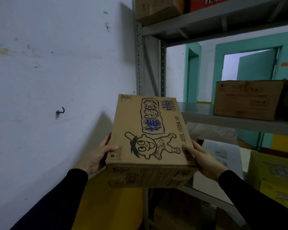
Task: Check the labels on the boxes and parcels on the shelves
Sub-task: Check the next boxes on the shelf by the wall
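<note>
- Both hands hold a brown cartoon box in the air, in front of the gray shelf.
- The left hand grips its left side, thumb on top.
- The right hand grips its right side.
- Another brown box sits on the shelf, to the right.
- Yellow boxes sit lower down.
- A white wall with a small hook is on the left.

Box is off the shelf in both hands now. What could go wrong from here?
1. The hands, left and right, grip only the near corners of the box; its far end could tip down.
2. That far end is near the shelf edge and post, so it may bump them.
</note>
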`<action>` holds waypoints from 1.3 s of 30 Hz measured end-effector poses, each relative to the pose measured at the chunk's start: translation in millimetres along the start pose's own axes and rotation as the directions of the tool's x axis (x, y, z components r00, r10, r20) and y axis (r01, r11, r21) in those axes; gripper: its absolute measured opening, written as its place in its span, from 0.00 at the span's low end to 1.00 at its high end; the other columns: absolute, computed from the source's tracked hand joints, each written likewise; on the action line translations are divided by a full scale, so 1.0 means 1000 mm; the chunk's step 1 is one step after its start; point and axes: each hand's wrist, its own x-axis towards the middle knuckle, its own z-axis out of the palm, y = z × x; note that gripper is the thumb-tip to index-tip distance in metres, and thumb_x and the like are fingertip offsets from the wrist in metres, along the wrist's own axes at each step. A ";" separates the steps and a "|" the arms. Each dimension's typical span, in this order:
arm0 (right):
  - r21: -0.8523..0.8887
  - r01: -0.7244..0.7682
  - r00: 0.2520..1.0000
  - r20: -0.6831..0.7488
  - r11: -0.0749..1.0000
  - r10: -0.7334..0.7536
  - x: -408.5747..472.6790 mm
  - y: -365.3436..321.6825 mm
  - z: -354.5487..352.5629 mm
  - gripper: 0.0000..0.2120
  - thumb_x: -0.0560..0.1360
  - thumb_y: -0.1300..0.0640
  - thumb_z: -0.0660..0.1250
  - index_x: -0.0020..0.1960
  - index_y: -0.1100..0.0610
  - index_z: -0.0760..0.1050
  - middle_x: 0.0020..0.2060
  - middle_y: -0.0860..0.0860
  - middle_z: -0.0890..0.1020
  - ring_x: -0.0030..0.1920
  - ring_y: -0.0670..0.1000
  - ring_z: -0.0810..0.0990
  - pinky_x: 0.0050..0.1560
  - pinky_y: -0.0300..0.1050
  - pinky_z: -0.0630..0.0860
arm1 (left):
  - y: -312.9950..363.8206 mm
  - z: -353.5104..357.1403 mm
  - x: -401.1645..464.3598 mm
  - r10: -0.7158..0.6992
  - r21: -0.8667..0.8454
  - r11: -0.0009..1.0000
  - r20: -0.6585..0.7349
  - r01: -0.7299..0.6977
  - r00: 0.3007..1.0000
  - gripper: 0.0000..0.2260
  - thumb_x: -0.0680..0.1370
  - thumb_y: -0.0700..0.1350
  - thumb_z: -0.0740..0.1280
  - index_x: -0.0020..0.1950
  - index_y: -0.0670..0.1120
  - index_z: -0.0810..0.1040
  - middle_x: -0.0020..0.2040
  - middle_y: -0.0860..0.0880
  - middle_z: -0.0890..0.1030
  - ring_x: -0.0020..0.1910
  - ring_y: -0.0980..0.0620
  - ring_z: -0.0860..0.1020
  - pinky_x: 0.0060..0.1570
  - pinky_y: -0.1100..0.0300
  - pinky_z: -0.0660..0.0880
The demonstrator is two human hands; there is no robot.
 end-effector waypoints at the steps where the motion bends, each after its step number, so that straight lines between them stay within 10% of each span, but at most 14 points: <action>1: 0.000 0.034 0.999 0.004 0.999 -0.034 -0.001 0.001 0.001 0.21 0.83 0.52 0.61 0.75 0.42 0.66 0.57 0.51 0.84 0.52 0.52 0.85 0.40 0.45 0.82 | -0.001 -0.001 -0.001 0.020 0.001 1.000 0.003 -0.020 1.000 0.39 0.66 0.36 0.74 0.74 0.57 0.66 0.62 0.39 0.81 0.53 0.41 0.83 0.44 0.51 0.83; 17: 0.041 0.101 0.994 -0.032 0.994 -0.100 -0.009 -0.005 0.005 0.19 0.83 0.55 0.61 0.71 0.41 0.66 0.55 0.50 0.86 0.51 0.52 0.86 0.42 0.46 0.82 | 0.006 -0.001 -0.001 0.059 -0.007 0.998 0.049 -0.059 0.997 0.50 0.59 0.42 0.82 0.77 0.57 0.62 0.63 0.38 0.80 0.60 0.37 0.79 0.55 0.45 0.80; 24: 0.070 0.096 0.993 -0.080 0.993 -0.090 -0.008 -0.018 0.001 0.13 0.83 0.48 0.59 0.66 0.38 0.71 0.58 0.50 0.84 0.56 0.53 0.84 0.46 0.48 0.80 | 0.018 0.014 0.000 0.100 0.037 0.994 -0.012 -0.100 0.995 0.32 0.69 0.41 0.75 0.71 0.53 0.70 0.54 0.42 0.84 0.47 0.48 0.84 0.39 0.58 0.81; 32: 0.207 0.097 0.994 -0.060 0.974 -0.086 -0.011 -0.034 -0.005 0.30 0.80 0.32 0.48 0.64 0.48 0.80 0.58 0.56 0.85 0.60 0.56 0.83 0.64 0.58 0.74 | 0.036 0.027 0.007 -0.006 -0.053 0.999 -0.188 -0.004 0.982 0.26 0.78 0.66 0.61 0.62 0.48 0.82 0.56 0.41 0.84 0.55 0.43 0.81 0.55 0.49 0.76; 39: 0.200 0.026 0.999 -0.025 0.979 -0.022 -0.016 -0.031 -0.011 0.27 0.82 0.37 0.52 0.61 0.56 0.79 0.49 0.58 0.87 0.46 0.55 0.87 0.40 0.45 0.83 | 0.028 0.031 0.003 -0.039 0.012 0.999 -0.107 0.040 0.994 0.26 0.79 0.67 0.55 0.61 0.50 0.81 0.52 0.42 0.85 0.48 0.44 0.85 0.44 0.52 0.79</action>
